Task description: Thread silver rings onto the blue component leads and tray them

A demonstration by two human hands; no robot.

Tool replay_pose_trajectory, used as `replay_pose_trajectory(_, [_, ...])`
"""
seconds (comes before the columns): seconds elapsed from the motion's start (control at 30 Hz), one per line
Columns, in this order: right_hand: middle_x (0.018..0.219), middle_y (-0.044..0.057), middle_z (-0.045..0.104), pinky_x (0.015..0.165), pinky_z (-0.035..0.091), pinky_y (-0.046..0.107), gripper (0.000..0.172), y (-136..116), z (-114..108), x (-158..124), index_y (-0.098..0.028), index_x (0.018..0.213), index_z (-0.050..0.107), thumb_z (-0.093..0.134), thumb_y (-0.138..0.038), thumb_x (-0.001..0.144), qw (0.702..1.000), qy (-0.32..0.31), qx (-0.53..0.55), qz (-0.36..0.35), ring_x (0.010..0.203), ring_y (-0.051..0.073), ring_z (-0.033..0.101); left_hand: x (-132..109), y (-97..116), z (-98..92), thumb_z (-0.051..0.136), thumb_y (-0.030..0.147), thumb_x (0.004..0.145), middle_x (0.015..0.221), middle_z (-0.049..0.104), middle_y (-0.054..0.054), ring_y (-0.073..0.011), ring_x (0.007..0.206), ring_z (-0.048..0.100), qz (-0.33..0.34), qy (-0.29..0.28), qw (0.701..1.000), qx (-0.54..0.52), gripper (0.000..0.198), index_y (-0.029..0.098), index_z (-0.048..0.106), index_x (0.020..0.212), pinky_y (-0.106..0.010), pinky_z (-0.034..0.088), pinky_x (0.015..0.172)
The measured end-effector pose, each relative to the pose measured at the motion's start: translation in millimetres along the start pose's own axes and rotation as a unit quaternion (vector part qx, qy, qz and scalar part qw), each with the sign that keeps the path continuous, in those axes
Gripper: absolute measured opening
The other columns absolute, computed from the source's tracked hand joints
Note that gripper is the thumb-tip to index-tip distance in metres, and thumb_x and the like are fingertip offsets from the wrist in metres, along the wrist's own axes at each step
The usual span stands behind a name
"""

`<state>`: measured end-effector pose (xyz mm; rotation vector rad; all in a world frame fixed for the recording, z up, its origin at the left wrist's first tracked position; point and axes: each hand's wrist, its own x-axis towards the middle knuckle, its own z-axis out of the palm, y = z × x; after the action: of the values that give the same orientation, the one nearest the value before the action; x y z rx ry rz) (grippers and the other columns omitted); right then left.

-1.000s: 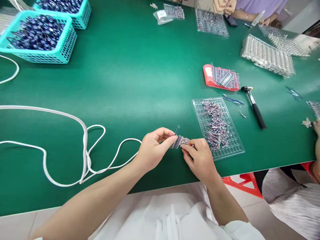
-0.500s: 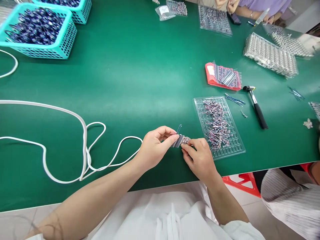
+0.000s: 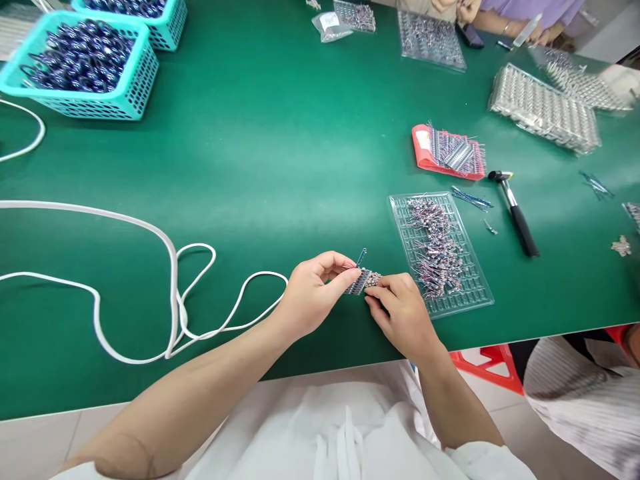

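My left hand (image 3: 320,290) is closed, thumb over fingers, on a small flat grey-blue strip of parts (image 3: 357,283). A thin blue piece (image 3: 361,256) sticks up above its fingertips. At the strip's right end sits a cluster of small pale, bead-like parts (image 3: 373,279). My right hand (image 3: 403,310) has thumb and index finger pinched at that cluster; what exactly lies between the fingertips is too small to make out. Just right of it, a clear plastic tray (image 3: 473,293) lies flat with a heap of small wired parts (image 3: 437,253) on it.
A hammer (image 3: 515,213), loose blue strips (image 3: 471,198) and a red packet (image 3: 423,160) lie beyond the tray. White cable (image 3: 173,287) loops across the left. Turquoise baskets (image 3: 135,93) of dark blue parts stand back left. Co-workers' hands (image 3: 543,33) show at the far side, near clear trays (image 3: 430,40).
The whole view has shifted slightly, with the table's things a little further right. Both hands keep nearly the same place and grip around the strip.
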<state>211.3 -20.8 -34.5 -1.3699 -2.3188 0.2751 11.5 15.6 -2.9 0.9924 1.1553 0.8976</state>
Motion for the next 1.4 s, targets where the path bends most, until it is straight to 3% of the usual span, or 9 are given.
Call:
replay_pose_trajectory(0.3, [0.088, 0.007, 0.065, 0.071, 0.043, 0.037, 0.011, -2.0, 5.7, 5.7, -0.018, 0.087, 0.065, 0.059, -0.011, 0.091, 0.999, 0.030, -0.038, -0.019, 0.083, 0.022, 0.054, -1.0, -0.7, 0.5, 0.073, 0.029, 0.083, 0.080, 0.071, -0.001, -0.0164, 0.077, 0.066, 0.001, -0.013, 1.000, 0.003, 0.012, 0.018, 0.068, 0.083, -0.029, 0.053, 0.077])
replay_pose_trajectory(0.43, [0.085, 0.003, 0.063, 0.075, 0.047, 0.036, 0.011, -5.7, -2.1, 0.5, -0.022, 0.086, 0.063, 0.060, -0.011, 0.088, 0.992, 0.083, 0.082, 0.044, 0.083, 0.020, 0.057, -3.6, -0.9, 0.5, 0.070, 0.030, 0.085, 0.093, 0.075, -0.006, -0.0204, 0.086, 0.070, -0.001, -0.060, 0.998, -0.017, 0.013, 0.018, 0.067, 0.085, -0.035, 0.056, 0.082])
replay_pose_trajectory(0.53, [0.085, 0.001, 0.061, 0.074, 0.049, 0.034, 0.011, -9.7, -11.2, -5.4, -0.024, 0.087, 0.063, 0.061, -0.013, 0.089, 0.969, 0.126, 0.190, 0.101, 0.081, 0.017, 0.059, -7.9, 1.1, 1.7, 0.068, 0.028, 0.087, 0.106, 0.076, -0.009, -0.0246, 0.103, 0.070, 0.013, -0.109, 0.994, -0.026, 0.010, 0.018, 0.065, 0.085, -0.039, 0.055, 0.091])
replay_pose_trajectory(0.67, [0.085, 0.001, 0.059, 0.071, 0.050, 0.034, 0.011, -12.9, -13.8, -9.5, -0.024, 0.089, 0.065, 0.061, -0.014, 0.090, 0.942, 0.175, 0.265, 0.108, 0.079, 0.017, 0.059, -16.0, 2.7, 4.1, 0.066, 0.024, 0.090, 0.114, 0.077, -0.012, -0.0252, 0.111, 0.069, 0.051, -0.161, 0.986, -0.004, 0.008, 0.018, 0.066, 0.085, -0.042, 0.051, 0.102])
replay_pose_trajectory(0.83, [0.085, 0.002, 0.058, 0.070, 0.050, 0.036, 0.014, -13.5, -7.8, -8.4, -0.024, 0.095, 0.066, 0.062, -0.012, 0.090, 0.940, 0.231, 0.237, 0.084, 0.079, 0.017, 0.057, -22.0, -4.2, 5.6, 0.066, 0.023, 0.091, 0.120, 0.076, -0.012, -0.0252, 0.114, 0.069, 0.087, -0.181, 0.980, 0.005, 0.006, 0.018, 0.069, 0.089, -0.043, 0.049, 0.106])
replay_pose_trajectory(1.07, [0.085, 0.002, 0.059, 0.069, 0.050, 0.037, 0.023, -15.1, -8.1, -6.7, -0.026, 0.102, 0.065, 0.063, -0.008, 0.087, 0.951, 0.278, 0.133, 0.040, 0.077, 0.017, 0.058, -23.9, -7.4, 9.1, 0.067, 0.019, 0.090, 0.119, 0.077, -0.012, -0.0256, 0.117, 0.069, 0.067, -0.169, 0.983, -0.040, 0.003, 0.018, 0.068, 0.088, -0.043, 0.050, 0.106])
replay_pose_trajectory(1.4, [0.081, 0.002, 0.061, 0.066, 0.050, 0.037, 0.019, -18.2, -7.9, -6.2, -0.025, 0.098, 0.063, 0.064, -0.009, 0.087, 0.943, 0.301, 0.133, 0.051, 0.073, 0.018, 0.058, -25.1, -3.7, 10.1, 0.068, 0.020, 0.090, 0.119, 0.077, -0.013, -0.0275, 0.119, 0.068, 0.067, -0.172, 0.982, -0.045, 0.005, 0.018, 0.070, 0.086, -0.045, 0.051, 0.106])
